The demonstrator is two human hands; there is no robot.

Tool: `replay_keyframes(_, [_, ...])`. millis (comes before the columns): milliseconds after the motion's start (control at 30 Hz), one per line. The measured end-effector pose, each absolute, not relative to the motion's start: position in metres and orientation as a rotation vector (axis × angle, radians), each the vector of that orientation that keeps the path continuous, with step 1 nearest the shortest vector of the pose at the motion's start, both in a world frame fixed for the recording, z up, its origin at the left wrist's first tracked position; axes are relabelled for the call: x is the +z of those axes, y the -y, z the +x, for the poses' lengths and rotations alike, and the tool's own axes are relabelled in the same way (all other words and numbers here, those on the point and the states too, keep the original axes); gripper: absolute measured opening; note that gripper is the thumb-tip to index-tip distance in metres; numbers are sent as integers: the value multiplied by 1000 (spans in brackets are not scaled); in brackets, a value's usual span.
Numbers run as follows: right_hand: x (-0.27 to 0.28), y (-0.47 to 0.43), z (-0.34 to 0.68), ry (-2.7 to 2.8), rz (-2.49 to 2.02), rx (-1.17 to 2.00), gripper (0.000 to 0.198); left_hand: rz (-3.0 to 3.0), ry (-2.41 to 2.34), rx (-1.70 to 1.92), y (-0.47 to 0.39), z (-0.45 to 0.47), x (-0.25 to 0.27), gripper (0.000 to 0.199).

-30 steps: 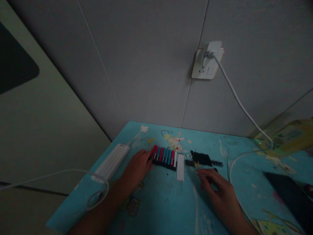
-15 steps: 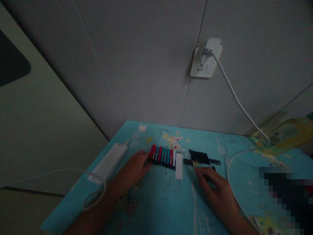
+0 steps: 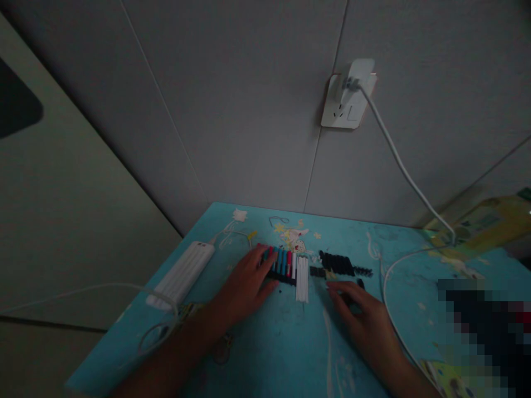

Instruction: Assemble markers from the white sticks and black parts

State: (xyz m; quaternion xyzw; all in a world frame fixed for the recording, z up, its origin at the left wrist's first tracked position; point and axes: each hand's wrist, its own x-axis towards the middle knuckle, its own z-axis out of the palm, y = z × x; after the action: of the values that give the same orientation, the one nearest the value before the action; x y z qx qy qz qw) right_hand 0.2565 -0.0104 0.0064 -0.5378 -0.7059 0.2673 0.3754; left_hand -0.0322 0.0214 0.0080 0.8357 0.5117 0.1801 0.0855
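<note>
On the blue table [image 3: 282, 342], a row of coloured tubes [image 3: 284, 262] lay side by side, red, blue and one white, just left of some white sticks [image 3: 302, 279]. Much seemed sorted already, since the tubes, the sticks and the black pieces [image 3: 337, 263] each had their own group. The sticks and black pieces lay apart from the tubes, so those looked like the bits left over; what was inside the tubes, I could not tell. Each tube was long from near to far, its dark end pointing near and its far end leaning a little right. The sticks ran near to far too, almost straight. The left hand [image 3: 249, 276] was spread open over the left end of the row and hid some tubes. The right hand [image 3: 359, 307] was near the small dark blocks [image 3: 317, 271], thumb and finger tips close together, but I could not tell if they pinched anything. Farther left lay a white power strip [image 3: 182, 273].
</note>
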Motion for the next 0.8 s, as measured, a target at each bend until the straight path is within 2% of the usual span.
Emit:
replay_keyframes(133, [6, 10, 256, 1828, -1375, 672, 23, 2574, -1363, 466, -18, -20, 5, 63])
replay_keyframes(333, [5, 10, 255, 1833, -1368, 682, 23, 2694, -1242, 317, -21, -10, 10, 56])
replay_keyframes(633, [5, 6, 259, 1798, -1355, 527, 19, 2693, -1174, 236, -25, -14, 13, 55])
replay_keyframes(800, [7, 7, 259, 1756, -1387, 572, 25, 2699, -1158, 225, -28, -17, 13, 55])
